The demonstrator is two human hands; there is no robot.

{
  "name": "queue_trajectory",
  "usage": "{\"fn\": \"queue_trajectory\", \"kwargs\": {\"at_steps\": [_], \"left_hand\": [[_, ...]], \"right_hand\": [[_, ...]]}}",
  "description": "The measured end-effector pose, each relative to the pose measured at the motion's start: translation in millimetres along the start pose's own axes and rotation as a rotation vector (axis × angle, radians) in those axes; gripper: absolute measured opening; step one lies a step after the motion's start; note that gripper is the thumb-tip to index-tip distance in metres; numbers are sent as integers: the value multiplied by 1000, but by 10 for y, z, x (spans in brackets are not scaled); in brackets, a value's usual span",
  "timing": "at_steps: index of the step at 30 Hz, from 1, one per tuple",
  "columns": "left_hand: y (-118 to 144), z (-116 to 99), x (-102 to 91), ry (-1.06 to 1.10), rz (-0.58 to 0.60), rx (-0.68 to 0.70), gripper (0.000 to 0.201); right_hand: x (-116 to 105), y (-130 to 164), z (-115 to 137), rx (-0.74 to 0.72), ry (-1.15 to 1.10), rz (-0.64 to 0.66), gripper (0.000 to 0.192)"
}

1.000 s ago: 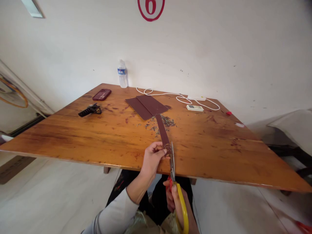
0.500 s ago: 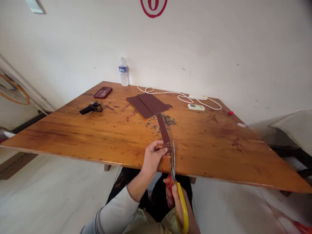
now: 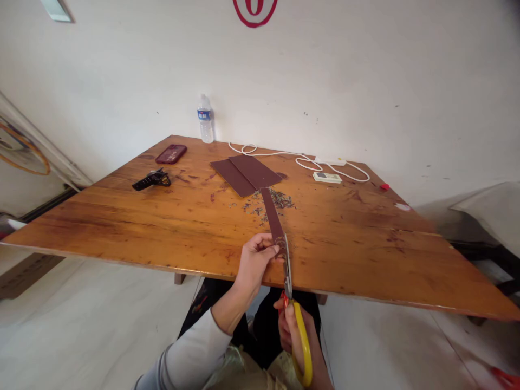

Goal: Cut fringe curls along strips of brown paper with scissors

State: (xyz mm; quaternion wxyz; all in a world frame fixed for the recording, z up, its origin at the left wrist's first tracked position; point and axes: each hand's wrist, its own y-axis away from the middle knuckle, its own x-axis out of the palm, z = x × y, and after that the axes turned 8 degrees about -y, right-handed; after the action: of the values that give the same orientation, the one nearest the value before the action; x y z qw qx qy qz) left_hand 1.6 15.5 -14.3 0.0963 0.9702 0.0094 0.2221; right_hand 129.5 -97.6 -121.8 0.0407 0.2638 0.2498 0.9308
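My left hand [image 3: 259, 259] pinches the near end of a long dark-red strip [image 3: 271, 214], paper-like or of thin sheet, just over the table's front edge. Thin curved cut lines show at that end, close to my fingertips. My right hand [image 3: 293, 327] grips scissors [image 3: 303, 346] with one yellow and one red handle. Their blades point away from me and lie along the strip's right side, close to my left fingers. Beyond the strip, two larger dark-red sheets [image 3: 255, 170] overlap on the table. Small dark clippings [image 3: 283, 199] lie in a heap beside the strip's far end.
On the wooden table [image 3: 345, 249] are a black hair clip [image 3: 151, 179], a dark-red phone [image 3: 171, 154] and a water bottle [image 3: 206, 122] by the wall. A white cable [image 3: 280, 154], a small cream-coloured device [image 3: 327, 178] and a red scrap [image 3: 384, 187] lie toward the right.
The scissors' blades have closed together somewhat and tilted slightly left toward the strip, and the handles shifted a little left. My left hand holds the strip in the same place.
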Motion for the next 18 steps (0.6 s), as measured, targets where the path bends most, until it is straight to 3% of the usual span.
{"fn": "queue_trajectory", "kwargs": {"at_steps": [7, 10, 15, 18], "left_hand": [[9, -9, 11, -12, -10, 4, 31], [12, -22, 18, -7, -7, -3, 30], [12, -23, 12, -10, -4, 5, 30], [10, -18, 9, -13, 0, 10, 30]], "right_hand": [[139, 23, -85, -199, 66, -135, 95], [163, 32, -116, -238, 77, -134, 88], [121, 36, -82, -192, 73, -121, 87], [72, 17, -41, -104, 59, -39, 86]]}}
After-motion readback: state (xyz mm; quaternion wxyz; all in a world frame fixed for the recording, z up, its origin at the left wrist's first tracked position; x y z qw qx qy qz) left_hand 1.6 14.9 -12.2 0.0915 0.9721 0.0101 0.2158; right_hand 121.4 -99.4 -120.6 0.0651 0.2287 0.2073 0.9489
